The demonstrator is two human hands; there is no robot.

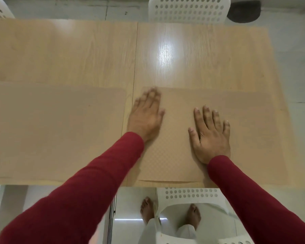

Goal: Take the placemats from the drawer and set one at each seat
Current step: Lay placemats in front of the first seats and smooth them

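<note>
Head cam, L hand & R hand flat, fingers spread, grasping nothing, on placemat

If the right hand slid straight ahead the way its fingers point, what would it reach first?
The right hand lies flat on a placemat, fingers pointing at the table's far side. Sliding on, it would cross the mat's far edge onto bare table; nothing stands there. Beyond the table is a white chair.
</note>
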